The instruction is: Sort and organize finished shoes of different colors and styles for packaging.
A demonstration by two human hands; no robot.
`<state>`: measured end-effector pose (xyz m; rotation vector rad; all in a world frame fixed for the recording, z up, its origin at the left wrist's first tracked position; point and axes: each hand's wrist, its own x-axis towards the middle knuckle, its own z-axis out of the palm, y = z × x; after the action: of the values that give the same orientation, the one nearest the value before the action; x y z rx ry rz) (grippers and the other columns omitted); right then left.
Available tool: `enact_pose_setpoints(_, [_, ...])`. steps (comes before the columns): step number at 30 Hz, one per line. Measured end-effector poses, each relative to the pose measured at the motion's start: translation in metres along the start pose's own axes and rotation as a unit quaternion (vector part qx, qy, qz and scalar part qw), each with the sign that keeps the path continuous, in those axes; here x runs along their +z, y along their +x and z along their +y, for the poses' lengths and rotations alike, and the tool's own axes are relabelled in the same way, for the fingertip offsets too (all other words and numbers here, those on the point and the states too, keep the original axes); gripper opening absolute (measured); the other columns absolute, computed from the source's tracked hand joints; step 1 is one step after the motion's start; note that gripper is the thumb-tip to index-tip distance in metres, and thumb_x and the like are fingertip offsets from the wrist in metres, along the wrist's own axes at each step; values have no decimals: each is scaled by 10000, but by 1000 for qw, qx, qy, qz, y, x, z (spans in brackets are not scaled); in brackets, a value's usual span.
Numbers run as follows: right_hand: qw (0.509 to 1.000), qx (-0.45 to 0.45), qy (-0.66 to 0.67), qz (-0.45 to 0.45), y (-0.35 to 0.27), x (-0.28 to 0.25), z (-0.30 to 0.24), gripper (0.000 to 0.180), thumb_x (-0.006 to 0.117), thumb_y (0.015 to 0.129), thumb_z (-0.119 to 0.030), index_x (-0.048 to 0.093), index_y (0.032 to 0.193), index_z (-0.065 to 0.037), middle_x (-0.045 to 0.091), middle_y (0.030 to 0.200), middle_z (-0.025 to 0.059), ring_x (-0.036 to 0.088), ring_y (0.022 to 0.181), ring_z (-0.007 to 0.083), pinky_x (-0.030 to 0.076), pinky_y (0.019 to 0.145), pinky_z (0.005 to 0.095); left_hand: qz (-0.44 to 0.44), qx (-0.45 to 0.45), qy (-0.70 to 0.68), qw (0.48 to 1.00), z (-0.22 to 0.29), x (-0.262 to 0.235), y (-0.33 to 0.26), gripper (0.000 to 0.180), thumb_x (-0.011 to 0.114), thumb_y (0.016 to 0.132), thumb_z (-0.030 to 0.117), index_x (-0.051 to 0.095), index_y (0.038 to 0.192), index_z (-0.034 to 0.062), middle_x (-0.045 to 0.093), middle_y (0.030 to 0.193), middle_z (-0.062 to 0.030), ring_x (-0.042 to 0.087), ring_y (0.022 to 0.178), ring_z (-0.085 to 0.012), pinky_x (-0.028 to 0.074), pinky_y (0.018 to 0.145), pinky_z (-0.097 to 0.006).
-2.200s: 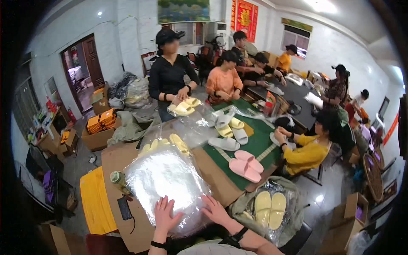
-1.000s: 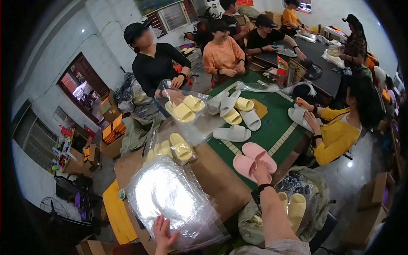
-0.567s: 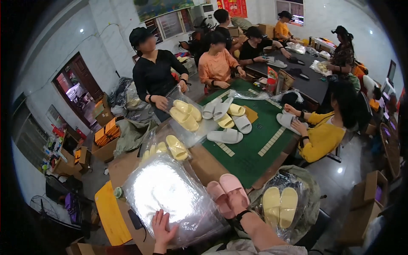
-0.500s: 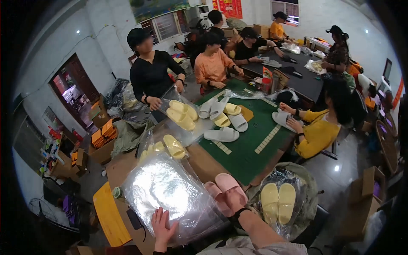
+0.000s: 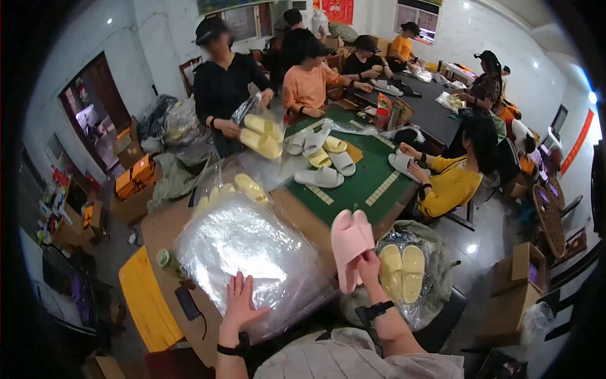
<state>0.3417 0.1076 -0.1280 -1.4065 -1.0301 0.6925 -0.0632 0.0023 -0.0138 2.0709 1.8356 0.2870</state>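
A pair of pink slide slippers [image 5: 351, 243] is gripped in my right hand [image 5: 369, 268], held together with the toes pointing away from me. They hang over the table's near right corner. With fingers spread, my left hand [image 5: 242, 302] lies flat on a stack of clear plastic bags [image 5: 246, 243], whose shiny top reflects the light. To the right of my right hand, a pair of yellow slippers [image 5: 402, 271] in clear plastic rests on a green-grey sack [image 5: 439, 249].
Grey slippers [image 5: 319, 177] and yellow ones lie on the green mat [image 5: 353, 196]. A person in black [image 5: 230, 95] across the table handles bagged yellow slippers [image 5: 262, 136]. One in yellow [image 5: 451, 183] holds a grey slipper. A yellow cloth [image 5: 148, 309] and a dark box [image 5: 187, 303] are at left.
My right hand has raised the pink slippers off the edge of the bag stack, up and to the right. My left hand stays on the bags. The person in black has lifted the bagged yellow slippers.
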Motion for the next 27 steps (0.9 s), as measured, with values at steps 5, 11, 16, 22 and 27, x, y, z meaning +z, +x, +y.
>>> enact_pose_setpoints(5, [972, 96, 212, 32, -30, -32, -72, 207, 549, 969, -64, 617, 1155, -5, 667, 908, 30, 616, 723, 124, 495, 568, 279, 46, 3, 26, 999, 8, -4, 3, 1128, 750, 640, 693, 349, 1495, 75, 246, 1555, -279, 207, 1441, -463, 196, 1165, -550])
enact_pose_setpoints(11, [946, 57, 319, -25, -48, -2, -176, 362, 467, 1002, -125, 522, 1337, -1, 636, 1192, 53, 667, 948, 195, 563, 755, 328, 129, 16, -8, 991, 3, 3, 7, 927, 747, 718, 600, 438, 1455, 131, 292, 1536, -272, 255, 1419, -467, 224, 1150, -560])
enact_pose_setpoints(16, [956, 62, 237, -163, -71, 2, -179, 381, 562, 939, -68, 536, 1308, 23, 623, 1189, 57, 651, 998, 190, 538, 816, 303, 129, 12, -37, 991, 8, 4, 7, 504, 590, 937, 385, 542, 1382, 154, 339, 1521, -251, 289, 1405, -466, 225, 1143, -583])
enact_pose_setpoints(22, [931, -193, -116, -287, -80, 17, -215, 271, 674, 714, 19, 690, 979, -36, 658, 1033, 117, 677, 824, 200, 533, 679, 290, 182, -29, -130, 974, 17, -9, 4, 401, 466, 992, 262, 551, 1366, 142, 407, 1473, -264, 379, 1346, -469, 267, 1127, -558])
enact_pose_setpoints(27, [881, -220, -237, -347, -83, 16, -212, 280, 683, 750, -23, 700, 1030, -36, 643, 899, 117, 618, 707, 167, 473, 615, 281, 169, -66, -153, 972, 17, -16, 8, 403, 531, 978, 273, 562, 1368, 178, 400, 1489, -250, 390, 1356, -430, 350, 1094, -479])
